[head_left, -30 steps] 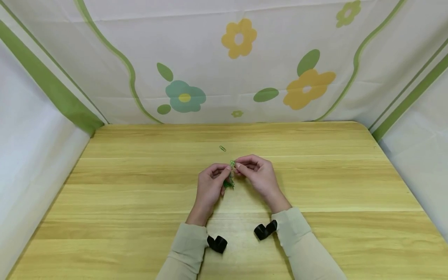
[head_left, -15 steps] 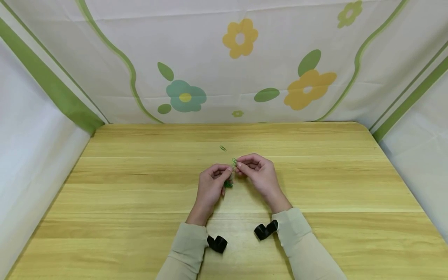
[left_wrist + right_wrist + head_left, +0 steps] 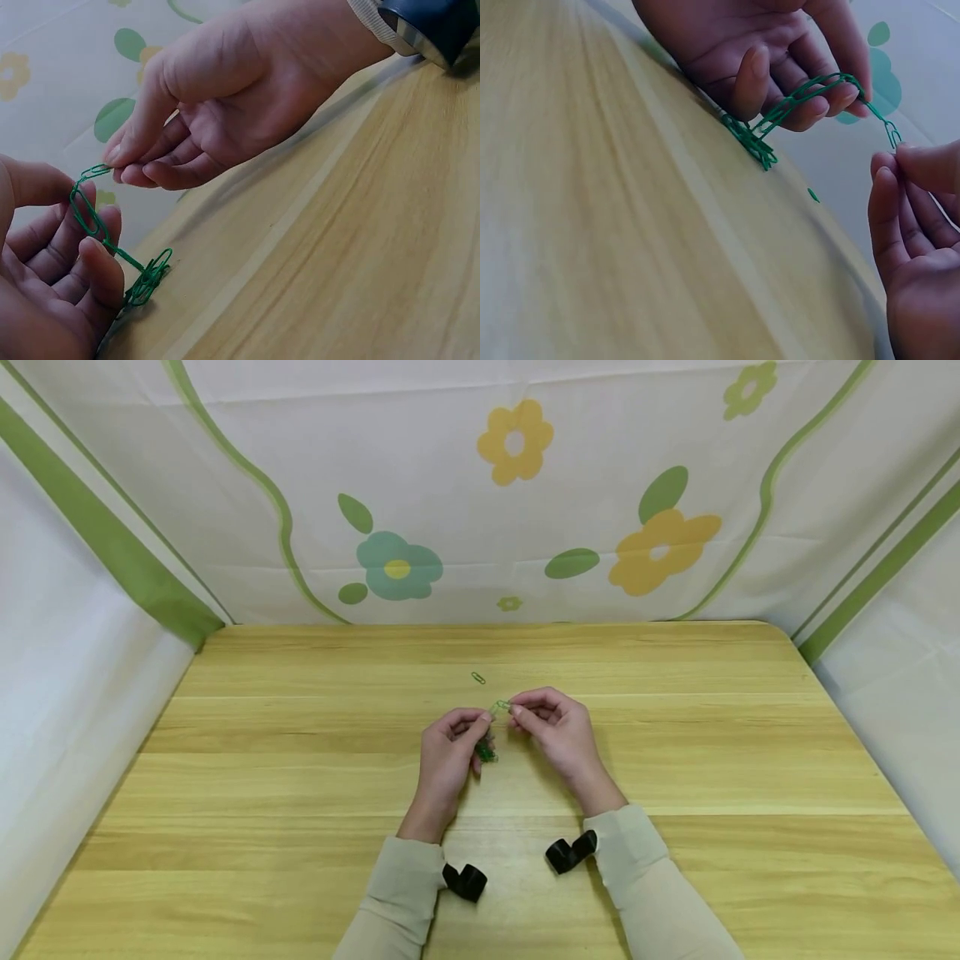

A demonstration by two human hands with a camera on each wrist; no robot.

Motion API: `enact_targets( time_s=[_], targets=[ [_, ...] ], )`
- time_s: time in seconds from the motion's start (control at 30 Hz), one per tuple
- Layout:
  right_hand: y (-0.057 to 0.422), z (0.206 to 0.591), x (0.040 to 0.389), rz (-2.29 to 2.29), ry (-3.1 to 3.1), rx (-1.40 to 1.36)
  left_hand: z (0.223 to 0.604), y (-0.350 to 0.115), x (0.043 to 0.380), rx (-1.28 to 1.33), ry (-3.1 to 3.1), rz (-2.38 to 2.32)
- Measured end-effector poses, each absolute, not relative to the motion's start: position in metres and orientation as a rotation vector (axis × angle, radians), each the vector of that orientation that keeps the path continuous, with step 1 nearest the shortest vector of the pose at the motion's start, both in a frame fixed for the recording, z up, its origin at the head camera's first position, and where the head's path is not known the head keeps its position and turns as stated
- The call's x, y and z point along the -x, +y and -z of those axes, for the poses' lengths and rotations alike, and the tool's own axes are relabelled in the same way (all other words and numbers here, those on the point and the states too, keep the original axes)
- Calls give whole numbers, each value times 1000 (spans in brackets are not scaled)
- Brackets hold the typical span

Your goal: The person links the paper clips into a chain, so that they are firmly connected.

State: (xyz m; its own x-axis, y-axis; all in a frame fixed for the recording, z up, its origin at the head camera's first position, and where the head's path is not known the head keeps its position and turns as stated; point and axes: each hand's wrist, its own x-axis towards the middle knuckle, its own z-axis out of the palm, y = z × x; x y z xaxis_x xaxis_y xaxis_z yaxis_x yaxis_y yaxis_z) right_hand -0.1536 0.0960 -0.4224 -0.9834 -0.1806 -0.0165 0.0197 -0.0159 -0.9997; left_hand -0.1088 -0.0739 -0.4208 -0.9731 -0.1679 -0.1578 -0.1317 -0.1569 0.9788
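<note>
Between thumb and forefinger my left hand [image 3: 448, 752] pinches a chain of linked green paper clips [image 3: 90, 217]. Its lower part bunches beneath the palm and hangs down to the table, as the right wrist view shows with the paper clip bunch [image 3: 757, 146]. My right hand [image 3: 558, 735] pinches the end paper clip [image 3: 95, 171] of the same chain between thumb and fingertips. A short stretch of chain spans the gap between both hands. Farther back, one loose green paper clip [image 3: 478, 677] lies on the wooden table, apart from both hands.
The wooden table [image 3: 262, 777] reaches a white cloth backdrop [image 3: 465, 510] printed with flowers, and cloth sides stand left and right. Black wrist mounts [image 3: 467, 882] are strapped at both sleeve cuffs.
My hands have drawn slightly apart, and the end paper clip now stretches across between them. The bunch under my left hand has shifted a little left. The loose paper clip has stayed put.
</note>
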Motion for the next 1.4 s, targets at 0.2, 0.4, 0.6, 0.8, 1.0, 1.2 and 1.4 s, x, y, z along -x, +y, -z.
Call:
enact_targets(
  time_s=[0.2, 0.4, 0.6, 0.8, 1.0, 1.2, 1.4],
  targets=[
    [98, 422, 156, 2257, 1984, 98, 421, -73, 108, -329, -2011, 2338],
    [99, 424, 158, 2277, 1939, 76, 424, -73, 108, -257, -1978, 2404],
    [99, 425, 157, 2192, 1962, 115, 425, -73, 108, -223, -2076, 2391],
    [98, 425, 156, 2111, 2027, 157, 426, -72, 107, -214, -2158, 2361],
    [102, 427, 162, 2037, 2213, 74, 426, -73, 109, -283, -2062, 2364],
    [95, 423, 183, 1744, 2446, 65, 423, -84, 110, -434, -1779, 2349],
    [71, 415, 209, 1469, 2582, 138, 420, -101, 109, -667, -1524, 2189]
  ],
)
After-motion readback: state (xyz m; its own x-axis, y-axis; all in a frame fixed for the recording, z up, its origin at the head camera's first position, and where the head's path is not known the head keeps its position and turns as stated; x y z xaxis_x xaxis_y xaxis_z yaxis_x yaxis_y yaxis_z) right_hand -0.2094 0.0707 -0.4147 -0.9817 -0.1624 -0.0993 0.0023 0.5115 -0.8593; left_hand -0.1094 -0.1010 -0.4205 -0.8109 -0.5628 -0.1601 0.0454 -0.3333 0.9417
